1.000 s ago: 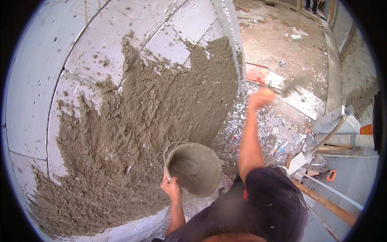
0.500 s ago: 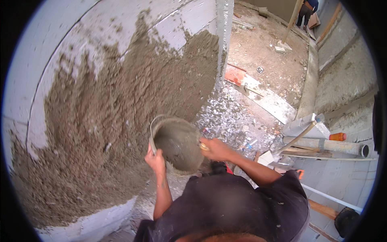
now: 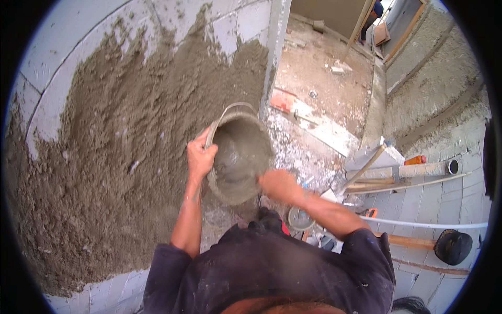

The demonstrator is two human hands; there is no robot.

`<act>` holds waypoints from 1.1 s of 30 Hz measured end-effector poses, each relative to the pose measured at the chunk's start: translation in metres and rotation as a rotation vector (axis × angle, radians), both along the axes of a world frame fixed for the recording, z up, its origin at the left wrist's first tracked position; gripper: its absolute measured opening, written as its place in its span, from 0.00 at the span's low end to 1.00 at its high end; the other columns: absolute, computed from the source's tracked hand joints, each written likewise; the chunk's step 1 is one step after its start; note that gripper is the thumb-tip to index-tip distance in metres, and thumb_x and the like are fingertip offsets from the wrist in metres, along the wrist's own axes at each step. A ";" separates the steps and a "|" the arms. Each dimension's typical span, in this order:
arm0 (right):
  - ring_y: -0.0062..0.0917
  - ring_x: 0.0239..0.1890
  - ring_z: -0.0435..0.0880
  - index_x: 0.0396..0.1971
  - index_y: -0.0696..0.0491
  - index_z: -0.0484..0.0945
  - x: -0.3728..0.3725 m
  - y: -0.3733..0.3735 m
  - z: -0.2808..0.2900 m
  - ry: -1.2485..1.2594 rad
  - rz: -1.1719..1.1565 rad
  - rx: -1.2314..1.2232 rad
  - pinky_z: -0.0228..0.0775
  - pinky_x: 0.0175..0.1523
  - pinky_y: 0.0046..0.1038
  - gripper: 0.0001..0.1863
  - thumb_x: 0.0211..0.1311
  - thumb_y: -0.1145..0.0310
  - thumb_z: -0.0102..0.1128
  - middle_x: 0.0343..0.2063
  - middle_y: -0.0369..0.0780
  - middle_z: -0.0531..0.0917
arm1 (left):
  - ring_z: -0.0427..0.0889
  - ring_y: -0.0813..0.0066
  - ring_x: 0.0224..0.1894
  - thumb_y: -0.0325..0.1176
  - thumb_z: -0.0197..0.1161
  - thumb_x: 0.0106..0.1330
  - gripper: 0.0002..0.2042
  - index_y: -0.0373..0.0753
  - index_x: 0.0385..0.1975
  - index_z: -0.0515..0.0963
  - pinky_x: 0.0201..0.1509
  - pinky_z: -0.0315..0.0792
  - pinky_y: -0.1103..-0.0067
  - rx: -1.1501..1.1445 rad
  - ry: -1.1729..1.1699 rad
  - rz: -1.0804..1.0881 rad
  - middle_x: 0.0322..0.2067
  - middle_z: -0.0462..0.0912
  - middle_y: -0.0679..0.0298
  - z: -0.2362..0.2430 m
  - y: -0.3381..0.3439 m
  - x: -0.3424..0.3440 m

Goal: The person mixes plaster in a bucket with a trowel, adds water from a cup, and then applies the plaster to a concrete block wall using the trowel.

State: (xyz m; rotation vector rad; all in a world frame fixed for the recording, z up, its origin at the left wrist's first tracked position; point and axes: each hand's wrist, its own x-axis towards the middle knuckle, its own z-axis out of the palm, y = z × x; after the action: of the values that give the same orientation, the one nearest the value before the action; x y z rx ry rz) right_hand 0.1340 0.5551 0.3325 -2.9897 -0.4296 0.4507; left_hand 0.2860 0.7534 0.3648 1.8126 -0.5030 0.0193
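My left hand (image 3: 201,155) grips the rim of a grey, mortar-caked bucket (image 3: 213,180) at its left side. The bucket hangs in front of me, its mouth facing up toward me, with wet grey mortar (image 3: 240,149) inside. Its wire handle (image 3: 238,105) arches over the far rim. My right hand (image 3: 281,187) is closed at the bucket's near right edge around a tool with a light wooden handle; the tool's working end cannot be made out. Left of the bucket rises a block wall (image 3: 68,52) covered in rough wet mortar (image 3: 120,162).
A round pail (image 3: 300,219) stands by my feet. Pipes (image 3: 418,170), boards and a white block lie at the right. A black-headed mallet-like tool (image 3: 453,247) rests lower right. Past the wall's end lie rubble, a plank (image 3: 329,136) and a person (image 3: 370,22) far off.
My left hand and the bucket have moved up and to the right in view. The right hand has shifted slightly right along the bucket's edge. The whole view has tilted.
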 end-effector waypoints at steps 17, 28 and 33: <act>0.39 0.24 0.86 0.45 0.63 0.73 -0.012 0.053 -0.035 -0.335 -0.069 0.097 0.78 0.26 0.40 0.15 0.58 0.75 0.50 0.23 0.48 0.82 | 0.79 0.72 0.53 0.21 0.55 0.46 0.17 0.23 0.36 0.83 0.51 0.73 0.81 -0.028 -0.045 -0.185 0.57 0.78 0.50 0.005 0.008 0.005; 0.38 0.19 0.81 0.36 0.61 0.75 0.004 -0.017 0.012 0.258 -0.312 0.622 0.72 0.25 0.39 0.18 0.69 0.57 0.54 0.20 0.48 0.81 | 0.83 0.73 0.46 0.24 0.57 0.46 0.10 0.25 0.26 0.81 0.52 0.75 0.74 -0.117 -0.188 -0.319 0.50 0.84 0.53 0.088 -0.043 -0.022; 0.16 0.11 0.69 0.36 0.55 0.71 -0.007 0.010 0.001 0.674 -0.409 1.195 0.60 0.13 0.23 0.12 0.69 0.61 0.58 0.14 0.32 0.69 | 0.82 0.78 0.42 0.21 0.59 0.44 0.07 0.25 0.13 0.68 0.39 0.73 0.81 -0.090 -0.245 -0.411 0.48 0.84 0.49 0.103 -0.039 -0.020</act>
State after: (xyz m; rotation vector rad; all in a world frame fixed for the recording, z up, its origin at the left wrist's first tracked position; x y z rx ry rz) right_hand 0.1273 0.5654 0.3336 -1.5847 0.0228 0.7484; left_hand 0.2656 0.7141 0.4675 1.5980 -1.0254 -0.0179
